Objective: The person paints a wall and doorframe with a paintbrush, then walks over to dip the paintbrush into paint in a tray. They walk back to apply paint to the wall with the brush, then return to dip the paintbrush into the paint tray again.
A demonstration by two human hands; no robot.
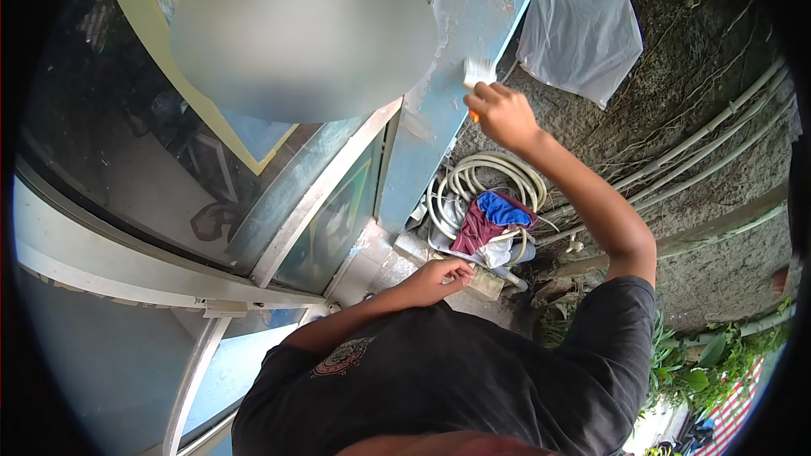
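A paintbrush with pale bristles and an orange handle end is in my right hand, whose fingers are wrapped round it. The bristles are at the right edge of a blue painted pillar; whether they touch it cannot be made out. Lower down, my left hand hangs in front of my dark shirt, its fingers curled loosely inward. Nothing shows in it, but the inside of the palm is hidden.
A coiled pale hose lies below the pillar, with maroon and blue cloth on it. A plastic bag hangs at the upper right. Pipes cross the rough wall. Glass panels stand at the left, plants at the lower right.
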